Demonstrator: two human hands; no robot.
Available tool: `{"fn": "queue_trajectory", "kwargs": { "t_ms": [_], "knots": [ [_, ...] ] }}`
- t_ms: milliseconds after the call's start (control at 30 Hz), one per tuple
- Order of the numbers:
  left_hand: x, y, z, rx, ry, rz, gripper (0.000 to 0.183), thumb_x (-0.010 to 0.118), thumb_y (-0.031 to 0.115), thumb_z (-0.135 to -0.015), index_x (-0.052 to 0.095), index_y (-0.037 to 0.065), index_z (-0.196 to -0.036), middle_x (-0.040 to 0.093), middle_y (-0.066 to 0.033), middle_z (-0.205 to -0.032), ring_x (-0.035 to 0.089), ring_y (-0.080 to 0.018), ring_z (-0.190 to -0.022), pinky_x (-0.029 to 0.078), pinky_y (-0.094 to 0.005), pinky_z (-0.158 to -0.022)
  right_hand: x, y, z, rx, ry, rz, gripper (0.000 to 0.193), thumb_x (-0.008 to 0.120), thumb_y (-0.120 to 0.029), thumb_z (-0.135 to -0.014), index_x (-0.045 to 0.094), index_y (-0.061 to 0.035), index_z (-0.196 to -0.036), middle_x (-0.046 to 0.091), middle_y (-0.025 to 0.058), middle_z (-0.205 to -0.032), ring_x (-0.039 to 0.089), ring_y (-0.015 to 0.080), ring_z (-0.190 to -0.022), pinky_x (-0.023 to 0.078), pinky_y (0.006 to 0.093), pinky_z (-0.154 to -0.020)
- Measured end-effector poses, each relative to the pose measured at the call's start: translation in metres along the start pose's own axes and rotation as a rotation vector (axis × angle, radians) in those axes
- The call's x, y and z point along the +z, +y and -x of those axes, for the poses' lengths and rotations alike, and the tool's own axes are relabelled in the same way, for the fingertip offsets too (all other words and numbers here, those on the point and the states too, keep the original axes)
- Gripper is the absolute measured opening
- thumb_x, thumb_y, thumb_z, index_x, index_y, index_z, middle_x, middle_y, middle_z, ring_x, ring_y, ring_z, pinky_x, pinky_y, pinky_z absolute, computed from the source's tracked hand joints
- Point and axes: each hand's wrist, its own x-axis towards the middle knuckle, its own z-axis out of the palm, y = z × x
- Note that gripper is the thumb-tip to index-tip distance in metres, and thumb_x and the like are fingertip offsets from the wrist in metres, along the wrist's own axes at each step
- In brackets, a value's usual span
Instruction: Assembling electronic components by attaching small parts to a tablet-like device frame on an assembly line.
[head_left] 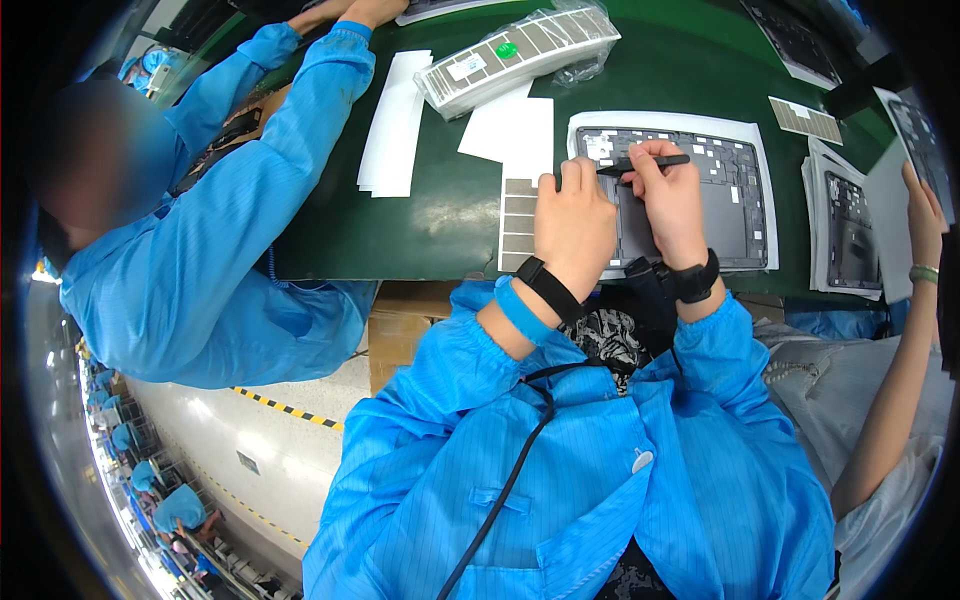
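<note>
My right hand (668, 200) is closed round a slim black pointed tool (672, 160), held almost level. The tool's tip reaches left to the fingers of my left hand (577, 222). That hand is curled, its fingertips pressed together; whatever they pinch is too small to make out. Beneath both hands lies a dark grey tablet-like housing (735, 222) dotted with small white pieces, resting on a white sheet (772, 240). A white strip with grey rectangular pads (518, 222) lies just left of my left hand.
A plastic-wrapped stack of pad strips (540, 55) sits at the back beside white papers (395, 125). A co-worker in blue (220, 240) reaches over the green table (450, 225) at left. On the right are another housing (853, 230) and a person's hand (925, 210) holding a panel.
</note>
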Motion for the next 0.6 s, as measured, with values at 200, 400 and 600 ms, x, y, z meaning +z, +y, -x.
{"fn": "queue_trajectory", "kwargs": {
  "t_ms": [200,400,600],
  "knots": [
    [-0.002,-0.007,0.002,-0.018,0.013,0.035,0.044,0.063,0.031,-0.085,0.063,-0.003,-0.113,0.056,-0.0056,-0.102,0.050,-0.0206,-0.095,0.038,-0.0358,-0.076,-0.004,-0.014,0.005,-0.138,0.086,0.033,0.017,0.063,-0.016,-0.093,0.062,0.0003,-0.090,0.059,0.0012,-0.065,0.055,0.0070,-0.058,0.041,0.0211,-0.052],
    [-0.013,-0.022,0.027,-0.076,0.071,0.311,0.057,0.065,0.029,-0.085,0.050,-0.002,-0.130,0.050,-0.0138,-0.132,0.048,-0.0284,-0.116,0.041,-0.0427,-0.089,-0.020,-0.054,0.012,-0.085,0.003,-0.092,0.021,0.062,-0.022,-0.095,0.061,-0.0020,-0.088,0.062,0.0040,-0.067,0.052,0.0045,-0.055,0.036,0.0196,-0.048],
    [-0.012,-0.064,0.092,-0.028,-0.058,0.421,0.053,0.057,0.017,-0.091,0.043,0.003,-0.140,0.042,-0.0138,-0.146,0.041,-0.0321,-0.134,0.033,-0.0479,-0.107,0.015,-0.025,0.031,0.159,-0.128,-0.217,0.019,0.063,-0.021,-0.092,0.060,-0.0026,-0.087,0.064,0.0081,-0.068,0.056,0.0076,-0.055,0.041,0.0218,-0.048]
  ]
}}
